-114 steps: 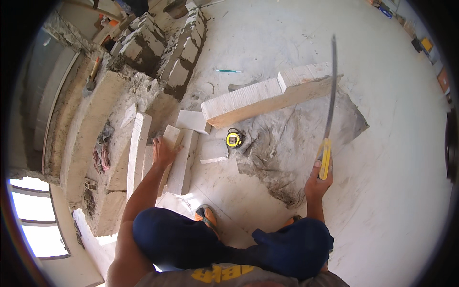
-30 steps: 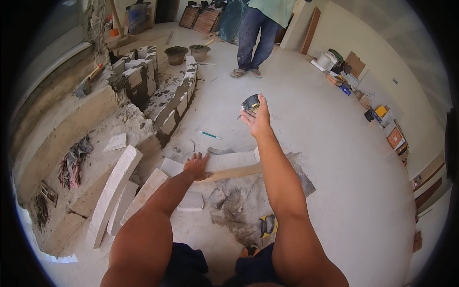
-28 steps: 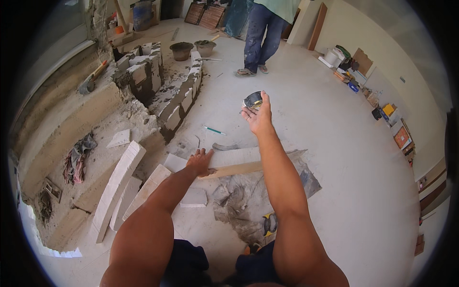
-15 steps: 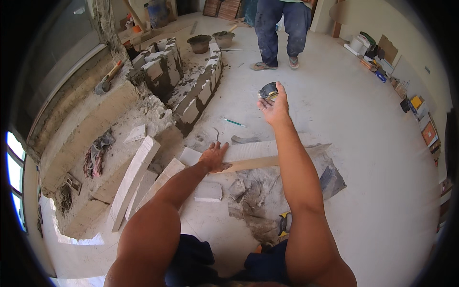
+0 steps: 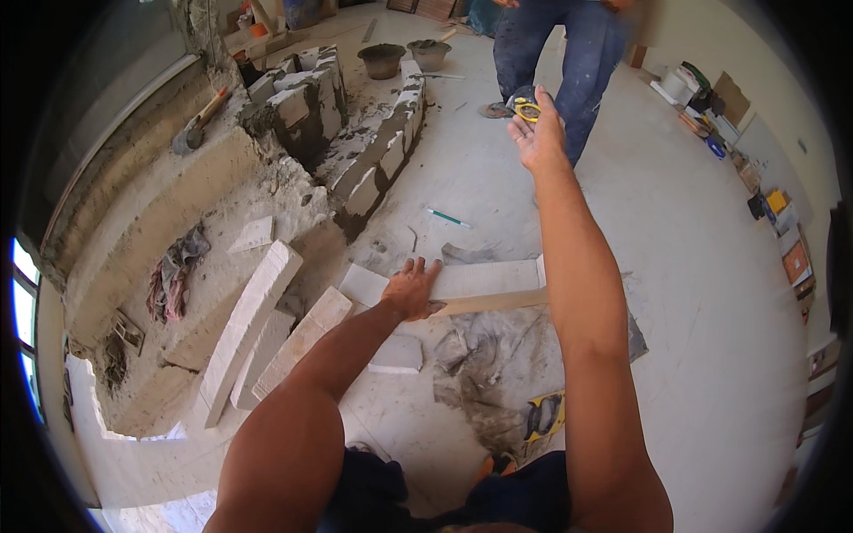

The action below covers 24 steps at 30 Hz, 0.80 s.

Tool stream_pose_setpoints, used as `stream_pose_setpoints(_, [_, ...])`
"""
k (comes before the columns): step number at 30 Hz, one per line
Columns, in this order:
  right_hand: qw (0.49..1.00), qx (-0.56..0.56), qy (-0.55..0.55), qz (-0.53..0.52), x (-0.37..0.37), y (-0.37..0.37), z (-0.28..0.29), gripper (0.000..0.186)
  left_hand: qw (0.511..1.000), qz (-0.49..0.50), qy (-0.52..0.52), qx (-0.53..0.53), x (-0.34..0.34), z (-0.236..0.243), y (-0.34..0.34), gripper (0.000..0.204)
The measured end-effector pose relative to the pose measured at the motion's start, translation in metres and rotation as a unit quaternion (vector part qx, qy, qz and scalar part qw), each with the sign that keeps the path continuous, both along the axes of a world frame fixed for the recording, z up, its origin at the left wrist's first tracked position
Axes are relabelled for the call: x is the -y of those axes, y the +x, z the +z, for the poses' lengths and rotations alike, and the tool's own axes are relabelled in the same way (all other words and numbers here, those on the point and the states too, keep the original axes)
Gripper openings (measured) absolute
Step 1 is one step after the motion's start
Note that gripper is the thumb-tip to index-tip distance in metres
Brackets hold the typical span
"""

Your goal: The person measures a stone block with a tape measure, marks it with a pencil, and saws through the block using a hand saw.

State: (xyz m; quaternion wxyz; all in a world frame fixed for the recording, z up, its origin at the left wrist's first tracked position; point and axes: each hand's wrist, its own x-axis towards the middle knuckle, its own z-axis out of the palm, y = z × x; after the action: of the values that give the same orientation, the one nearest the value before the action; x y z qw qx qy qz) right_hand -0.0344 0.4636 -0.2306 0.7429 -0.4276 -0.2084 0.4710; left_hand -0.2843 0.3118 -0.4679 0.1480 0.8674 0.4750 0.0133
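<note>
My left hand [image 5: 412, 290] lies with spread fingers on the left part of a long white lightweight block [image 5: 484, 281]. Held out ahead of me, my right hand [image 5: 540, 135] is closed around what looks like a black and yellow tape measure [image 5: 526, 107], partly covered by my fingers. Beyond the block, a green pencil or pen [image 5: 450, 218] rests on the floor. A saw's yellow and black handle [image 5: 544, 417] shows beside my right forearm, over a dusty grey sheet [image 5: 484, 355]. My right forearm hides the block's right end.
Another person [image 5: 569, 62] stands just past my right hand. Several cut white blocks [image 5: 249, 329] lean at rough concrete steps [image 5: 169, 222], where a hammer-like tool [image 5: 201, 123] lies. Behind them are a low block wall [image 5: 378, 173] and mortar bowls [image 5: 382, 60]. Assorted items [image 5: 711, 124] line the right wall.
My right hand has reached farther forward and right with the tape measure. The other person has stepped nearer and to the right. My left hand stays on the block.
</note>
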Motion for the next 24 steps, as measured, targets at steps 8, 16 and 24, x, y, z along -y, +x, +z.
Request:
stream_pose_setpoints(8, [0.992, 0.102, 0.042, -0.068, -0.067, -0.006, 0.030, 0.076, 1.000, -0.016, -0.023, 0.012, -0.002, -0.001, 0.001, 0.096])
stream_pose_setpoints(16, [0.981, 0.167, 0.076, -0.062, -0.089, -0.033, 0.030, 0.073, 1.000, -0.006, -0.024, 0.010, -0.005, 0.000, -0.007, 0.095])
stream_pose_setpoints(24, [0.927, 0.347, 0.134, 0.050, -0.038, -0.037, 0.005, 0.097, 1.000, 0.001, 0.002, 0.003, -0.004, -0.012, -0.008, 0.097])
